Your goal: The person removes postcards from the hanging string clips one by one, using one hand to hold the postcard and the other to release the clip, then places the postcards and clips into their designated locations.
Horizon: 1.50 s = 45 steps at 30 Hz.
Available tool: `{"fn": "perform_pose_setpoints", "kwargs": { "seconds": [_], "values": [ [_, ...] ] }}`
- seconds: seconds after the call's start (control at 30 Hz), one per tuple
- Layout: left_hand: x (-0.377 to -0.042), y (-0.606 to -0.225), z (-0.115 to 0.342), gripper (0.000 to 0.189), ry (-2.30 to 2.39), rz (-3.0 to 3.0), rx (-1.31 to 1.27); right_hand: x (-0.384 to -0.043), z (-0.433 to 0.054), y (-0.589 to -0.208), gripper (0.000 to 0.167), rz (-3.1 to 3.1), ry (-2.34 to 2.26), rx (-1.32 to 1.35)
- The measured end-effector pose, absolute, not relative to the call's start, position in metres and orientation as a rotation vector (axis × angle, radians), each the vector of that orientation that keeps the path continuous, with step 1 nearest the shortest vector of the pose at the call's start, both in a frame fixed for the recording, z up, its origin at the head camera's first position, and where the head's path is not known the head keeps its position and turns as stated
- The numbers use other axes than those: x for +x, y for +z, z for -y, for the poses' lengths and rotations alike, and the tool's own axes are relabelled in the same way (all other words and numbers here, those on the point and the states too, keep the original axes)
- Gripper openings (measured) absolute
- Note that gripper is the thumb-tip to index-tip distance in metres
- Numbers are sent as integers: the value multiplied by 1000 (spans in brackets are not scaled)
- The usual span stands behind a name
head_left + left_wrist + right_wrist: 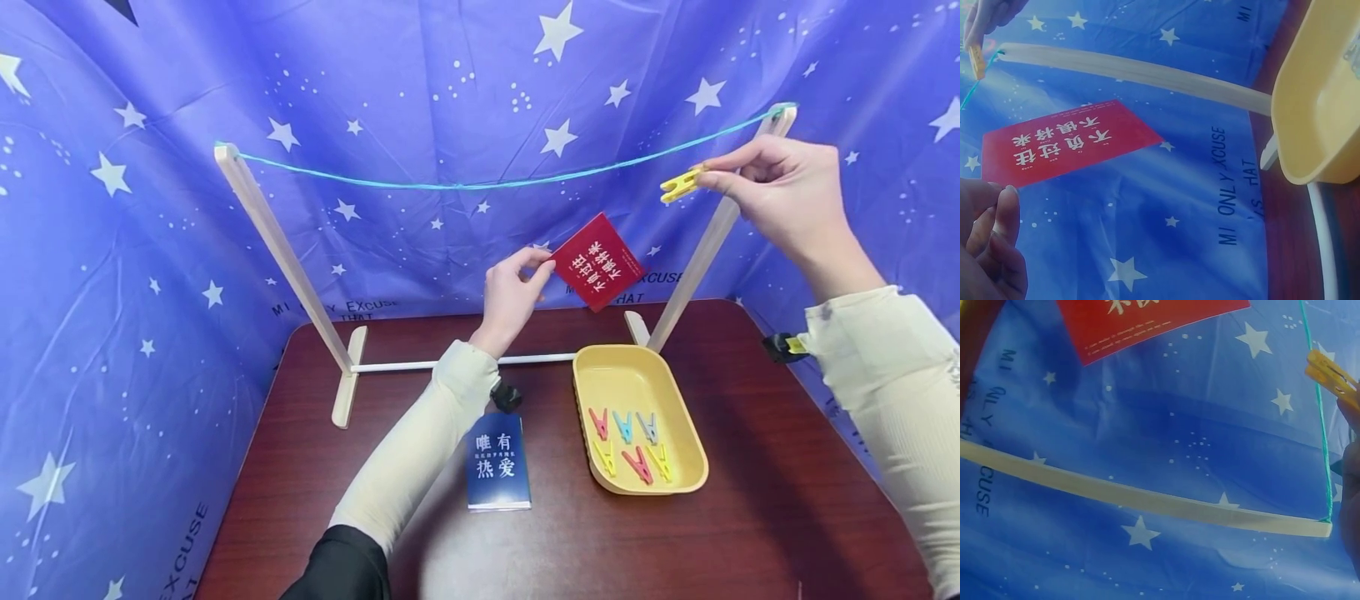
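Note:
My left hand pinches a red card with white characters by one corner, thumb against fingertips. The card is tilted and hangs in the air below the green string. In the left wrist view the card extends away from the thumb and finger. Up at the right, my right hand pinches a yellow clothespin at its handle end. That clothespin points left, near the string's right part and apart from the card. In the right wrist view the clothespin overlaps the string, but contact cannot be told.
The string spans two wooden posts, joined low down by a white rod. A yellow tray on the dark red table holds several colored clothespins. A blue booklet lies left of it. Blue star-patterned cloth surrounds the table.

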<state>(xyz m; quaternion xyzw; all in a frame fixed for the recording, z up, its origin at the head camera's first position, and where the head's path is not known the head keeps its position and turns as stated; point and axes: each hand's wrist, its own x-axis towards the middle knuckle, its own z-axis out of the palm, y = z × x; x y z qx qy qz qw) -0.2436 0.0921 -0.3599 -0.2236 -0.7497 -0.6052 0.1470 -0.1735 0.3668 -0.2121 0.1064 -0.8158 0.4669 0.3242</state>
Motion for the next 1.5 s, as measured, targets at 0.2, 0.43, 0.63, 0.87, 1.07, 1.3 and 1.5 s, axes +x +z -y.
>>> {"fn": "perform_pose_setpoints", "kwargs": {
  "seconds": [0.2,0.43,0.63,0.87,1.07,1.3,1.5],
  "values": [
    [-243,-365,-88,13,-1753,2166,-655,-173,-368,-227,19,2232,1153,277],
    [-242,-370,-82,14,-1741,2165,-666,-174,-367,-241,19,2330,1119,276],
    [-242,-375,-76,18,-1738,2195,-666,-171,-367,-251,16,2405,1046,234],
    [-242,-378,-70,16,-1791,2202,-687,-168,-372,-262,19,2455,1016,205],
    [-239,-378,-62,15,-1885,2201,-721,-165,-373,-271,22,2507,1006,180],
    [-234,-377,-55,19,-1912,2233,-740,-166,-372,-284,23,2536,979,170],
    [-229,-378,-50,21,-1896,2259,-749,-164,-368,-293,21,2539,985,197]
  ]
}}
